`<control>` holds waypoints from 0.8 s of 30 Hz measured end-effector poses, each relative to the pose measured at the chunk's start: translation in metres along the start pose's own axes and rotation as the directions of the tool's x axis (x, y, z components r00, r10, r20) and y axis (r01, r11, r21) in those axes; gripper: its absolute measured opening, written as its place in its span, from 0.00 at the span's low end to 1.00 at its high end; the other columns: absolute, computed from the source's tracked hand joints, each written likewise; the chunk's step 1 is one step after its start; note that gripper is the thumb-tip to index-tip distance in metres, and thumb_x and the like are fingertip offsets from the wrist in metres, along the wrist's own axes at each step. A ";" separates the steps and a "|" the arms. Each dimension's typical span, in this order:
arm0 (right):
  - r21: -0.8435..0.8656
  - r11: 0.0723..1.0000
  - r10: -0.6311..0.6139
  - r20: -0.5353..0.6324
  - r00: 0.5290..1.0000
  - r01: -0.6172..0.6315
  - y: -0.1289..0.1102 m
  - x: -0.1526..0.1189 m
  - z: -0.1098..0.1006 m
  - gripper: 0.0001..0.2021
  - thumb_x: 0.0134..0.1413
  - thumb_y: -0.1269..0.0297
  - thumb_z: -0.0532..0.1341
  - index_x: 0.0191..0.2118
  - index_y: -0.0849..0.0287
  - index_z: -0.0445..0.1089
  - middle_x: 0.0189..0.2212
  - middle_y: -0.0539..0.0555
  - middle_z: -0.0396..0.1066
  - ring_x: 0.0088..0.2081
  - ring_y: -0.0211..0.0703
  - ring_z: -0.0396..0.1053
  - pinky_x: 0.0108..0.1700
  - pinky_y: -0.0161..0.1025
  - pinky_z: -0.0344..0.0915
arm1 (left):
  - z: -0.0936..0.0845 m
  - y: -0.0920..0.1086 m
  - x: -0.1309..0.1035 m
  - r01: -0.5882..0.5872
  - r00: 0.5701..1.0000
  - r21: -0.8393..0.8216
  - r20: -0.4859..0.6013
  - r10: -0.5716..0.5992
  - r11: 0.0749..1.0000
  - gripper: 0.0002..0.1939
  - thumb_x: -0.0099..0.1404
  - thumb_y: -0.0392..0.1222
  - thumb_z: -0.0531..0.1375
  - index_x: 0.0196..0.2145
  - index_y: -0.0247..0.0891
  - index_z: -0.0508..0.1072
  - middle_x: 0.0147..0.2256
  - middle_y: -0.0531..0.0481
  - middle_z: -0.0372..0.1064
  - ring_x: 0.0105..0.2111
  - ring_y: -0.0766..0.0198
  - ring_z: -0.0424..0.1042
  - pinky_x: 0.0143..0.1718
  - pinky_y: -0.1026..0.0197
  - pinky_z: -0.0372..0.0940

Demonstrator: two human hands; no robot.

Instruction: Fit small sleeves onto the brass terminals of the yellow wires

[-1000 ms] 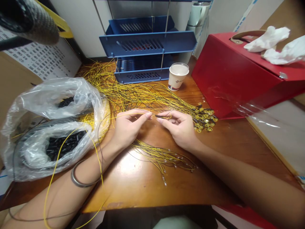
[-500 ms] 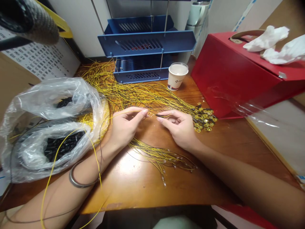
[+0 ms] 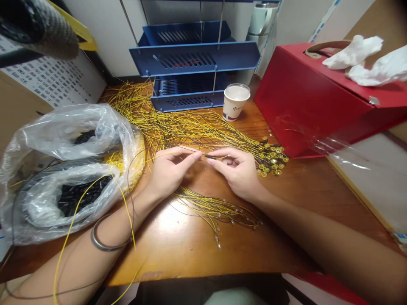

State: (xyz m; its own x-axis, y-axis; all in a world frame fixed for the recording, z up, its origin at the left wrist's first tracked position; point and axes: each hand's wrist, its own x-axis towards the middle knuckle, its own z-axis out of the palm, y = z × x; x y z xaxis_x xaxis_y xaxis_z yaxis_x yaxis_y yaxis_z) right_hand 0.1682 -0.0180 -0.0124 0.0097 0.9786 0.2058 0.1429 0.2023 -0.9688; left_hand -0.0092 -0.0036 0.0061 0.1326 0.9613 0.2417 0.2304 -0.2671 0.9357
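Above the middle of the wooden table [image 3: 178,258], my left hand [image 3: 168,171] pinches a thin yellow and black wire [image 3: 150,159] between thumb and forefinger, close to its end. Facing it, my right hand [image 3: 240,173] grips a small black sleeve [image 3: 209,156] at the fingertips, with a short yellow lead running back over the fingers to a clear tip. The fingertips of both hands nearly meet; whether wire and sleeve touch cannot be made out. Below the hands lies a bunch of yellow and black wires [image 3: 203,203] with small clear tips.
Plastic bags [image 3: 76,114] with black pieces [image 3: 84,197] stand at left. A long bundle of yellow wires [image 3: 187,123] ends in yellow caps [image 3: 271,160]. Behind are a blue rack [image 3: 193,57] and a paper cup [image 3: 235,103]; a red box [image 3: 305,101] sits at right.
My left hand has moved slightly right, and my right hand slightly left, so the wire end and the black sleeve are closer together. Both grips stay closed.
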 end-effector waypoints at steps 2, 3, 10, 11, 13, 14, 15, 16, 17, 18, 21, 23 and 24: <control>0.002 1.000 0.004 -0.003 1.000 -0.004 0.000 0.000 0.000 0.09 0.48 0.62 0.69 0.34 0.61 0.80 0.29 0.55 0.76 0.21 0.31 0.60 0.22 0.33 0.53 | 0.000 0.000 0.000 -0.011 1.000 0.007 -0.015 0.011 1.000 0.08 0.60 0.43 0.68 0.30 0.35 0.81 0.28 0.48 0.79 0.24 0.68 0.73 0.26 0.67 0.67; 0.003 1.000 0.005 -0.004 1.000 -0.005 0.000 0.000 0.000 0.09 0.48 0.62 0.69 0.34 0.61 0.80 0.29 0.55 0.76 0.21 0.32 0.61 0.22 0.33 0.53 | 0.000 0.000 0.000 -0.011 1.000 0.008 -0.022 0.011 1.000 0.08 0.60 0.43 0.68 0.30 0.35 0.81 0.28 0.48 0.79 0.24 0.68 0.72 0.26 0.67 0.66; -0.004 1.000 0.007 -0.006 1.000 -0.007 0.000 0.001 0.000 0.09 0.48 0.62 0.69 0.34 0.61 0.80 0.29 0.55 0.77 0.22 0.32 0.61 0.23 0.33 0.54 | -0.001 -0.002 -0.001 0.002 0.999 -0.005 -0.034 -0.002 1.000 0.09 0.60 0.44 0.68 0.31 0.35 0.81 0.29 0.48 0.79 0.24 0.69 0.72 0.25 0.69 0.66; -0.006 1.000 0.005 -0.005 1.000 -0.005 0.000 0.001 0.000 0.09 0.48 0.62 0.69 0.34 0.61 0.80 0.29 0.55 0.77 0.22 0.32 0.62 0.23 0.33 0.55 | -0.001 -0.002 -0.001 0.002 1.000 -0.009 -0.030 -0.003 1.000 0.09 0.60 0.44 0.68 0.31 0.35 0.81 0.29 0.48 0.79 0.24 0.69 0.71 0.25 0.69 0.66; -0.010 1.000 -0.001 -0.003 1.000 0.001 0.001 0.001 0.000 0.08 0.48 0.62 0.69 0.34 0.61 0.80 0.29 0.55 0.77 0.22 0.32 0.63 0.23 0.33 0.55 | -0.001 -0.001 -0.002 0.026 1.000 -0.030 0.000 -0.026 0.999 0.10 0.60 0.44 0.68 0.32 0.34 0.81 0.29 0.48 0.78 0.22 0.69 0.70 0.23 0.68 0.66; -0.012 1.000 -0.006 -0.001 1.000 0.006 0.001 0.000 0.000 0.08 0.48 0.62 0.69 0.34 0.61 0.80 0.29 0.55 0.77 0.23 0.33 0.63 0.23 0.33 0.56 | 0.000 0.000 -0.002 0.045 0.999 -0.044 0.026 -0.044 0.998 0.10 0.60 0.45 0.68 0.33 0.34 0.81 0.28 0.48 0.78 0.21 0.69 0.70 0.22 0.68 0.66; -0.016 1.000 -0.009 0.001 1.000 0.009 0.001 0.000 0.000 0.08 0.48 0.63 0.69 0.34 0.61 0.80 0.29 0.55 0.77 0.23 0.33 0.63 0.23 0.33 0.56 | 0.000 0.001 -0.002 0.064 0.997 -0.057 0.052 -0.061 0.996 0.11 0.60 0.45 0.68 0.33 0.33 0.81 0.28 0.48 0.77 0.20 0.69 0.70 0.21 0.67 0.65; -0.019 1.000 -0.012 0.002 1.000 0.012 0.001 0.000 0.000 0.08 0.48 0.63 0.70 0.34 0.61 0.80 0.29 0.55 0.77 0.23 0.33 0.63 0.23 0.33 0.56 | 0.001 0.002 -0.002 0.077 0.995 -0.063 0.073 -0.073 0.995 0.11 0.60 0.45 0.68 0.33 0.33 0.80 0.27 0.48 0.77 0.19 0.69 0.69 0.20 0.67 0.65; -0.023 1.000 -0.013 0.004 1.000 0.013 0.001 0.000 0.000 0.08 0.48 0.62 0.70 0.34 0.61 0.80 0.29 0.54 0.77 0.23 0.33 0.63 0.23 0.33 0.56 | 0.001 0.003 -0.003 0.084 0.993 -0.066 0.085 -0.078 0.994 0.11 0.60 0.45 0.68 0.33 0.33 0.80 0.27 0.48 0.77 0.19 0.69 0.69 0.20 0.67 0.65; -0.027 1.000 -0.013 0.005 1.000 0.013 0.001 -0.001 0.000 0.08 0.48 0.62 0.70 0.34 0.61 0.80 0.29 0.54 0.77 0.23 0.32 0.62 0.23 0.33 0.56 | 0.001 0.003 -0.003 0.085 0.993 -0.069 0.087 -0.079 0.994 0.11 0.60 0.45 0.68 0.33 0.33 0.80 0.27 0.48 0.77 0.20 0.69 0.70 0.21 0.66 0.66; -0.032 0.999 -0.009 0.009 1.000 0.009 0.001 -0.001 0.000 0.09 0.48 0.61 0.70 0.34 0.61 0.80 0.28 0.54 0.76 0.22 0.32 0.60 0.23 0.33 0.54 | 0.000 0.005 -0.003 0.083 0.995 -0.071 0.061 -0.079 0.994 0.11 0.60 0.46 0.68 0.32 0.33 0.80 0.28 0.47 0.77 0.22 0.67 0.71 0.22 0.66 0.66; -0.032 0.999 -0.006 0.008 1.000 0.006 0.001 -0.001 0.000 0.09 0.49 0.61 0.70 0.35 0.60 0.80 0.28 0.53 0.76 0.21 0.32 0.60 0.22 0.33 0.54 | -0.001 0.004 -0.002 0.067 0.998 -0.052 0.018 -0.066 0.996 0.11 0.59 0.46 0.68 0.31 0.34 0.80 0.29 0.47 0.78 0.24 0.66 0.73 0.24 0.66 0.66; -0.031 1.000 -0.004 0.005 1.000 0.004 0.000 -0.001 0.000 0.09 0.49 0.61 0.70 0.35 0.60 0.80 0.27 0.53 0.76 0.21 0.32 0.59 0.22 0.33 0.53 | -0.001 0.004 -0.001 0.053 0.999 -0.037 -0.008 -0.054 0.998 0.11 0.59 0.46 0.68 0.31 0.34 0.80 0.29 0.46 0.78 0.26 0.65 0.73 0.25 0.65 0.67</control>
State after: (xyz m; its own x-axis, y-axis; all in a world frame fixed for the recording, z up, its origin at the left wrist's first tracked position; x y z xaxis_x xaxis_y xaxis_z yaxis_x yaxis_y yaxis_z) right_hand 0.1678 -0.0192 -0.0132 0.0039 0.9780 0.2087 0.1735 0.2049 -0.9633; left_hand -0.0097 -0.0059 0.0095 0.1121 0.9747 0.1932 0.2013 -0.2127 0.9562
